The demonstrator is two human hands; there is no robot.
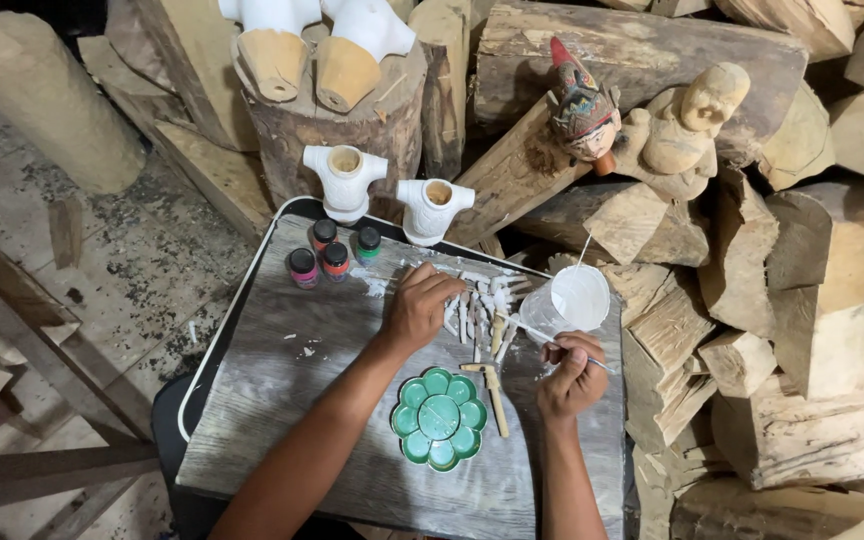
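My left hand [420, 305] rests on a heap of small white-painted wooden pieces [480, 303] on a grey wooden tray [302, 400], fingers curled over them. My right hand [570, 375] grips a thin paintbrush [542, 335] whose tip points toward a clear cup of white paint [574, 298]. A green flower-shaped palette [440, 418] lies near the front of the tray. An unpainted wooden piece [494, 395] lies beside it.
Several small paint bottles [330, 255] stand at the tray's back left. Two white-painted wooden torsos [387, 195] stand behind them, two more [312, 45] on a stump. A painted puppet head [584, 110] and a bare carved figure [687, 125] lean on stacked wood blocks at the right.
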